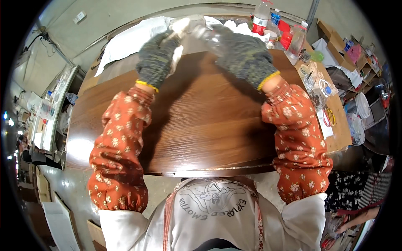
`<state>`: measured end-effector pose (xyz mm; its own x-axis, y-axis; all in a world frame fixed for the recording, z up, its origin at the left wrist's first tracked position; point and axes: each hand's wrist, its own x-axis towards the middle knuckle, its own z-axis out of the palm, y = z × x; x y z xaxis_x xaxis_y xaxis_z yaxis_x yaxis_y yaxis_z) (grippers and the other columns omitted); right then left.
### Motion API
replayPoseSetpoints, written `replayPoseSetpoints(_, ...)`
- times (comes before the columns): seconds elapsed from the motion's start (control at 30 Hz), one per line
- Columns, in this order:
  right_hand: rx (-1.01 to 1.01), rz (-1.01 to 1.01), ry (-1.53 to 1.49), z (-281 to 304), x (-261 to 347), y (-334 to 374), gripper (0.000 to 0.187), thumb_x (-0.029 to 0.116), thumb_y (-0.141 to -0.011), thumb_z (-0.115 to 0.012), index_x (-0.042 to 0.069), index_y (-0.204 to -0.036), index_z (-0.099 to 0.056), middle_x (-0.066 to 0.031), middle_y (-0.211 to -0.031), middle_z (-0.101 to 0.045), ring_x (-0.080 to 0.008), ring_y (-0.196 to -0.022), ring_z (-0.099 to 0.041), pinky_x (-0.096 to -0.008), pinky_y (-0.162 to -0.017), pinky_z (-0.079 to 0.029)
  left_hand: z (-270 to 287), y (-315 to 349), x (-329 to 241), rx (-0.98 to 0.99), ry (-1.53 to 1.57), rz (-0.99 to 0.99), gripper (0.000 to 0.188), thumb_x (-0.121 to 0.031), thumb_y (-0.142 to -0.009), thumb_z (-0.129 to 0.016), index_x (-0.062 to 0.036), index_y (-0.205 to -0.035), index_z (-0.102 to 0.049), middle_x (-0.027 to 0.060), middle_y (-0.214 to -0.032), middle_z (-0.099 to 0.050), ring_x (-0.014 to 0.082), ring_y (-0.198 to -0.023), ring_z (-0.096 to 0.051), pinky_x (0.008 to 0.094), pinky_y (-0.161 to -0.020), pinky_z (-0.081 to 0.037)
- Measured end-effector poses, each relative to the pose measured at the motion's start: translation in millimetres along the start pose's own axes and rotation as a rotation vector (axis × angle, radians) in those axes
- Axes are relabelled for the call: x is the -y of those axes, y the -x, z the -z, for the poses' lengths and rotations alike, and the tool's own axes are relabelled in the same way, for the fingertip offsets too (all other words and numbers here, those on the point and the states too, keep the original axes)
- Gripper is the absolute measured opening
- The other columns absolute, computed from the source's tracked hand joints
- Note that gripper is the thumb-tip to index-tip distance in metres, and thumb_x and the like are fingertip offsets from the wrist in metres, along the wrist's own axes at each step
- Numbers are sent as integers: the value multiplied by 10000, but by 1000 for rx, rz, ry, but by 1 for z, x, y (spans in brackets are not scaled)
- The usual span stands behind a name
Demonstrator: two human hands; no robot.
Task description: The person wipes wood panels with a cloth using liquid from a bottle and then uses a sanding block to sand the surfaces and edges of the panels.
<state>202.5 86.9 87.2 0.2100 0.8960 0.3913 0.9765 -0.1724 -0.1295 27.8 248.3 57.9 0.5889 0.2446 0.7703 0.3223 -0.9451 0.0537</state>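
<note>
Both my hands wear dark grey-green knit gloves with yellow cuffs and are raised over the far part of a brown wood-grain panel [197,125]. My left hand [157,58] is closed on a white cloth [177,56], which bunches above the fingers and hangs down beside the palm. Close by on the right, my right hand [245,54] grips a clear plastic bottle [210,41]. The bottle is tilted, its narrow end pointing left at the cloth. Motion smears both the bottle and the cloth's top, so I cannot tell whether they touch.
White sheeting [130,42] lies behind the panel at the far left. Bottles, including a red-labelled one [260,19], and red containers stand at the far right. Red-handled scissors [331,117] lie on the right-hand board. Another person's arm [360,219] shows at lower right.
</note>
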Motion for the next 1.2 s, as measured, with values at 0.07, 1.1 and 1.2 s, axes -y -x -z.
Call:
replayPoseSetpoints(0.07,-77,-57,-47,-20,-32,6,770,355,-702,-711,150,-1365,-378,-143,-1210,-571,-308,-1005,-599,-402,-854,-478,-31,17,2,84,4,15,288,-220,-841,-641,-72,-1087,-633,104,-964,-669,241,-853,-634,329,-770,-500)
replayPoseSetpoints(1.1,-516,-202,-209,-25,-83,74,776,336,-741,-747,72,-1356,-356,-188,-1173,-576,-282,-1042,-593,-377,-848,-498,-37,58,-2,410,212,-225,353,-266,-897,-563,-97,-1207,-559,140,-1275,-539,291,-1130,-542,360,-971,-432)
replayPoseSetpoints(1.2,-214,-22,-665,-25,-79,76,476,201,-868,-589,170,-1322,-448,-118,-1154,-571,-240,-1030,-581,-339,-862,-508,24,95,89,348,-106,213,326,-246,-883,-609,-84,-1165,-591,166,-1176,-597,317,-1092,-564,368,-929,-447)
